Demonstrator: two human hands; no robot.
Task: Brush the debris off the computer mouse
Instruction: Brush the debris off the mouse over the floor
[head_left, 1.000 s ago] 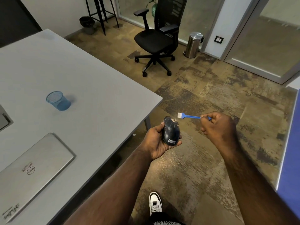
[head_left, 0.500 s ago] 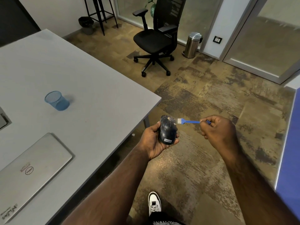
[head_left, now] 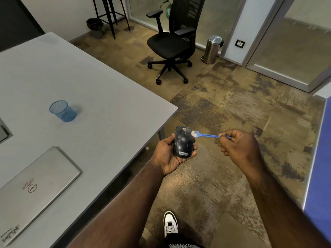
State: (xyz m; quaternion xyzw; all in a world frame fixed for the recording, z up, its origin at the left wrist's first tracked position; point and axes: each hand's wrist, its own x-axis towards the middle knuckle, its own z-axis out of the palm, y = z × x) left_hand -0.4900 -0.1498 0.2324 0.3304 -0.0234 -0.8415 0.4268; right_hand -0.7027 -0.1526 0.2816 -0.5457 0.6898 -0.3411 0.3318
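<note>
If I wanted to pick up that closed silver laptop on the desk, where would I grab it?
Probably by the long edge of the laptop nearest the table's front edge, coming from the standing side. It lies flat and closed, with that edge unobstructed; slide fingers beneath and thumb on the lid. Both hands would be safer for such a wide, thin slab.

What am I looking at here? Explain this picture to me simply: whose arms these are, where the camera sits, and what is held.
There is no machine here. A person wears a wide-angle camera on the head, so you look down along their own arms. The left hand cradles a dark computer mouse over the carpet, beside the table's corner. The right hand pinches a small blue brush, its white bristles at the mouse's far end, where pale debris shows. On the grey table lie a closed silver laptop and a blue mesh cup. Behind stand an office chair and a steel bin.
</note>
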